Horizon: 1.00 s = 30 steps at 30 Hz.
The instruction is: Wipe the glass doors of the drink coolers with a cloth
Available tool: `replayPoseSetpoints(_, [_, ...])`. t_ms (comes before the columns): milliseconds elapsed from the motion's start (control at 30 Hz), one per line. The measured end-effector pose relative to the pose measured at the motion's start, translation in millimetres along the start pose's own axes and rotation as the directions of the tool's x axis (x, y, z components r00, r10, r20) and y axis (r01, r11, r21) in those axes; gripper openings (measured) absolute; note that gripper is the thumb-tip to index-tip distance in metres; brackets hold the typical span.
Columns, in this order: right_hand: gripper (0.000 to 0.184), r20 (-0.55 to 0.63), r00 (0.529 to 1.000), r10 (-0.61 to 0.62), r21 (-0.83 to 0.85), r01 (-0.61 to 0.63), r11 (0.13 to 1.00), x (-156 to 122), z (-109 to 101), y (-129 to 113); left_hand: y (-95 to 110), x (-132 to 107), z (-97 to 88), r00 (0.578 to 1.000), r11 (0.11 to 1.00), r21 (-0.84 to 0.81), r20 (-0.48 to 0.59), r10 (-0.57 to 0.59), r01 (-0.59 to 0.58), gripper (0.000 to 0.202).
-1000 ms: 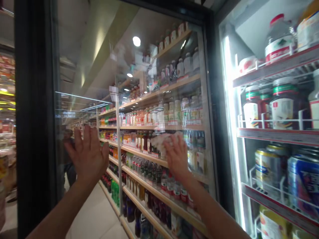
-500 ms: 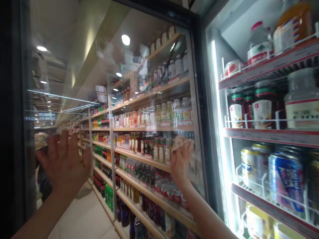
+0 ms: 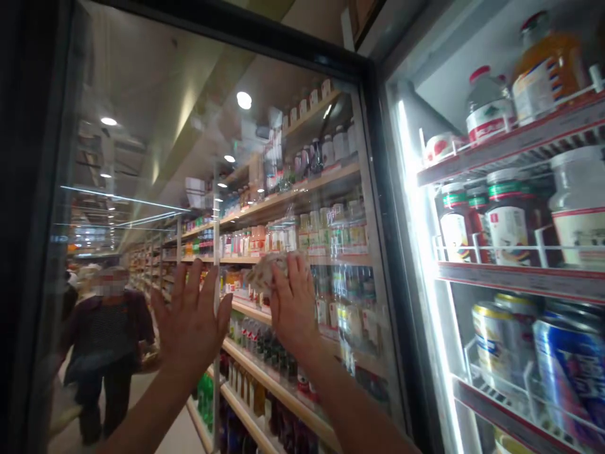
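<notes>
A dark-framed glass door (image 3: 155,151) fills the left and middle of the view, swung out from a lit drinks cooler. My left hand (image 3: 191,318) is raised flat against the glass or just in front of it, fingers spread, holding nothing. To its right, my right hand (image 3: 293,306) presses a pale, patterned cloth (image 3: 265,272) onto the pane, with the fingers lying over the cloth's right part. Bottles on wooden shelves show through or in the glass behind both hands; which of the two I cannot tell.
At right, the cooler's wire-fronted shelves (image 3: 510,277) hold bottles, jars and cans (image 3: 571,372). A bright light strip (image 3: 420,265) runs down the cooler's edge beside the door frame (image 3: 390,271). A person (image 3: 108,334) in dark clothes stands in the aisle at lower left.
My right hand and the cloth have moved left across the glass. My left hand has shifted right in the view, so the hands are closer together. A person now shows at lower left.
</notes>
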State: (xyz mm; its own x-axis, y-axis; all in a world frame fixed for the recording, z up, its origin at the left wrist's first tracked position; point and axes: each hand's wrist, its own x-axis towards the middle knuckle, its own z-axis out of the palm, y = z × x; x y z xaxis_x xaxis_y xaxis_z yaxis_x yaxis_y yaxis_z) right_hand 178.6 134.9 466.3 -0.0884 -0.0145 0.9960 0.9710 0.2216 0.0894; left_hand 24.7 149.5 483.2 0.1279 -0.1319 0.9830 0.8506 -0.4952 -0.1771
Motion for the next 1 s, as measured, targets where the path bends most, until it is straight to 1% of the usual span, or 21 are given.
replayPoseSetpoints(67, [0.057, -0.078, 0.996, 0.034, 0.032, -0.032, 0.999, -1, 2, 2, 11, 9, 4.9, 0.992, 0.987, -0.112, 0.029, 0.119, -0.115, 0.061])
replayPoseSetpoints(133, [0.065, -0.169, 0.984, 0.056, 0.123, -0.035, 0.992, -2, 0, 8, 29, 19, 13.0, 0.953, 0.939, -0.235, 0.108, 0.282, -0.251, 0.057])
replayPoseSetpoints(167, [0.067, -0.195, 0.979, 0.053, 0.181, -0.017, 0.983, -3, -2, 13, 39, 24, 17.7, 0.928, 0.918, -0.268, 0.153, 0.339, -0.291, 0.055])
replayPoseSetpoints(200, [0.070, -0.195, 0.980, 0.034, 0.232, 0.013, 0.973, -4, -5, 19, 50, 27, 22.6, 0.910, 0.910, -0.273, 0.189, 0.368, -0.312, 0.054])
replayPoseSetpoints(233, [0.071, -0.178, 0.984, 0.001, 0.269, 0.048, 0.962, -5, -9, 26, 60, 29, 27.7, 0.908, 0.917, -0.251, 0.207, 0.364, -0.311, 0.054])
replayPoseSetpoints(267, [0.072, -0.147, 0.988, -0.041, 0.284, 0.081, 0.955, -7, -14, 34, 69, 30, 32.7, 0.918, 0.932, -0.216, 0.210, 0.335, -0.291, 0.054])
replayPoseSetpoints(333, [0.072, -0.083, 0.989, -0.125, 0.254, 0.142, 0.957, -10, -22, 47, 84, 30, 42.3, 0.947, 0.958, -0.154, 0.177, 0.266, -0.241, 0.053])
replayPoseSetpoints(367, [0.073, -0.075, 0.987, -0.144, 0.225, 0.158, 0.961, -11, -25, 51, 88, 32, 46.3, 0.958, 0.965, -0.133, 0.149, 0.244, -0.226, 0.050])
replayPoseSetpoints(433, [0.071, -0.115, 0.986, -0.118, 0.164, 0.136, 0.977, -14, -27, 56, 86, 40, 50.4, 0.967, 0.969, -0.109, 0.097, 0.234, -0.223, 0.045])
replayPoseSetpoints(467, [0.071, -0.147, 0.986, -0.085, 0.137, 0.105, 0.985, -15, -26, 55, 79, 48, 49.5, 0.969, 0.969, -0.099, 0.073, 0.236, -0.228, 0.043])
replayPoseSetpoints(533, [0.069, -0.194, 0.981, -0.010, 0.090, 0.028, 0.996, -16, -25, 53, 54, 69, 41.4, 0.976, 0.974, -0.069, 0.020, 0.218, -0.216, 0.043])
replayPoseSetpoints(567, [0.068, -0.187, 0.982, 0.010, 0.063, 0.002, 0.998, -16, -24, 50, 39, 81, 34.8, 0.984, 0.983, -0.045, -0.011, 0.179, -0.179, 0.043])
replayPoseSetpoints(633, [0.064, -0.103, 0.995, 0.001, 0.007, 0.000, 1.000, -14, -24, 46, 12, 102, 20.7, 0.991, 0.995, 0.017, -0.089, 0.101, -0.100, 0.044])
replayPoseSetpoints(667, [0.061, -0.046, 0.999, -0.015, -0.017, 0.014, 1.000, -12, -25, 45, 4, 110, 15.4, 0.992, 0.998, 0.048, -0.122, 0.044, -0.038, 0.045])
replayPoseSetpoints(700, [0.058, 0.009, 1.000, -0.029, -0.038, 0.030, 0.999, -11, -26, 44, 2, 114, 12.4, 0.990, 0.998, 0.067, -0.138, 0.017, -0.008, 0.044])
replayPoseSetpoints(733, [0.055, 0.051, 0.998, -0.038, -0.056, 0.041, 0.998, -9, -27, 43, 5, 116, 12.0, 0.992, 0.997, 0.074, -0.127, 0.020, -0.010, 0.044])
replayPoseSetpoints(767, [0.053, 0.077, 0.996, -0.044, -0.070, 0.050, 0.996, -8, -28, 43, 13, 114, 14.2, 0.994, 0.997, 0.067, -0.094, 0.054, -0.048, 0.043])
replayPoseSetpoints(833, [0.052, 0.086, 0.995, -0.049, -0.087, 0.057, 0.995, -7, -30, 44, 36, 107, 23.3, 0.986, 0.986, 0.018, -0.015, 0.168, -0.168, 0.041])
replayPoseSetpoints(900, [0.051, 0.082, 0.995, -0.056, -0.091, 0.064, 0.994, -6, -31, 44, 56, 99, 32.5, 0.970, 0.970, -0.032, 0.019, 0.242, -0.241, 0.040])
replayPoseSetpoints(933, [0.051, 0.079, 0.995, -0.060, -0.091, 0.067, 0.994, -7, -32, 43, 62, 96, 35.4, 0.968, 0.968, -0.046, 0.021, 0.250, -0.249, 0.041])
replayPoseSetpoints(1000, [0.050, 0.070, 0.996, -0.057, -0.090, 0.064, 0.994, -6, -32, 42, 67, 93, 37.5, 0.970, 0.968, -0.059, 0.011, 0.244, -0.243, 0.041])
